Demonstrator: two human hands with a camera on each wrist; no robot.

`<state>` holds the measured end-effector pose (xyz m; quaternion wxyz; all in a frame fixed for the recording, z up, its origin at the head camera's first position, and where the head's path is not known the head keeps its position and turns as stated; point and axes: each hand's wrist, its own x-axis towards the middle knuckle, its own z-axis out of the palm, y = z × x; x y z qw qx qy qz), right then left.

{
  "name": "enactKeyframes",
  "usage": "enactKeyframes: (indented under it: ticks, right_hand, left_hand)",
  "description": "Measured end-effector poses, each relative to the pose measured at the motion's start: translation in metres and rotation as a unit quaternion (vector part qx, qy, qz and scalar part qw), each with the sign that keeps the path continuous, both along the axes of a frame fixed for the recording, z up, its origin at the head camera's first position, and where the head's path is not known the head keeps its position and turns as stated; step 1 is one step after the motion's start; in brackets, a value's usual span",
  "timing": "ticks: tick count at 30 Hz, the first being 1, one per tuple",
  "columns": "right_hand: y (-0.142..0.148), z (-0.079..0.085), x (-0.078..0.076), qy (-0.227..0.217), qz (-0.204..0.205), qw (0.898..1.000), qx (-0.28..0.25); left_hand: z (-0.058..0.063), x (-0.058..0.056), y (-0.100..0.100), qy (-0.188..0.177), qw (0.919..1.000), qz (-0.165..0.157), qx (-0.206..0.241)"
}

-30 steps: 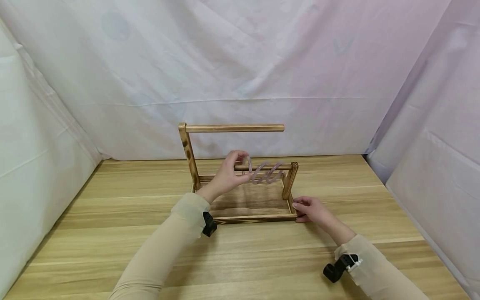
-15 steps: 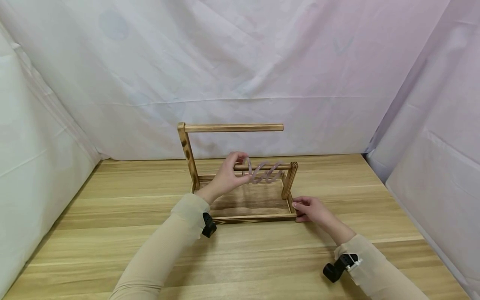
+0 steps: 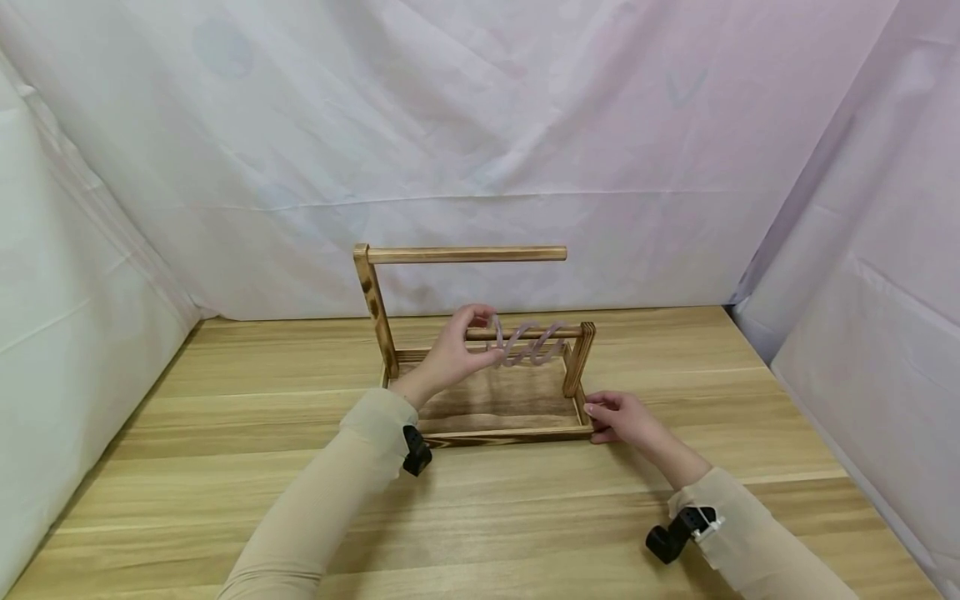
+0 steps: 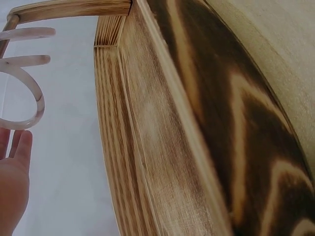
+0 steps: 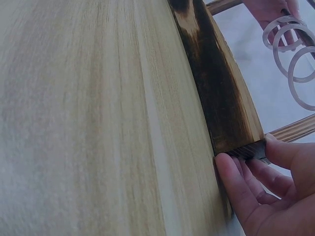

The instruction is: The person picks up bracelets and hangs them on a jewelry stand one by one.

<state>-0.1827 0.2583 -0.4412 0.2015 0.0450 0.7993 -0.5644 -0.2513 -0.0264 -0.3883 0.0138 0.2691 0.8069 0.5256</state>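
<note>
A brown wooden jewelry stand [image 3: 510,437] has a shallow tray base, a short lower rod [image 3: 573,332] and a taller upper rod [image 3: 468,255]. Pale pinkish, see-through bangles [image 3: 549,343] hang tilted round the lower rod. My left hand [image 3: 456,348] pinches the leftmost bangle [image 3: 498,331] between thumb and fingers, near that rod's free end; in the left wrist view its fingertips sit at the lower edge of a bangle [image 4: 39,98]. At the tray's front right corner, my right hand [image 3: 626,423] grips the frame, thumb and fingers on either side [image 5: 268,182].
The stand rests on a light wood-grain table [image 3: 480,517]. A pale cloth backdrop [image 3: 465,125] hangs behind it, with more cloth at both sides. The tall left post [image 3: 375,308] rises beside my left forearm. The upper rod bears nothing.
Both hands hold the same places, and the bangles and stand have not visibly moved apart from a very slight shift of the head view.
</note>
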Motion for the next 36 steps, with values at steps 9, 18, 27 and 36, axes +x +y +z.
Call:
enactKeyframes:
  ticks: [9,18,27,36]
  right_hand:
    - [0.0,-0.001,0.0,0.0,-0.002,1.0,0.002]
    - [-0.001,0.0,0.0,0.001,-0.003,1.0,0.002]
    - [-0.001,0.001,0.0,0.0,-0.003,1.0,0.0]
    - [-0.001,0.001,0.0,-0.001,0.002,1.0,0.003]
  left_hand:
    - [0.006,0.005,-0.001,-0.048,0.9979,-0.022,0.038]
    - [-0.004,-0.001,-0.003,-0.032,0.9994,-0.001,0.015]
    - [-0.006,-0.001,-0.01,-0.031,0.9994,0.006,0.015]
    - [-0.009,0.003,-0.016,-0.023,0.9996,0.018,0.002]
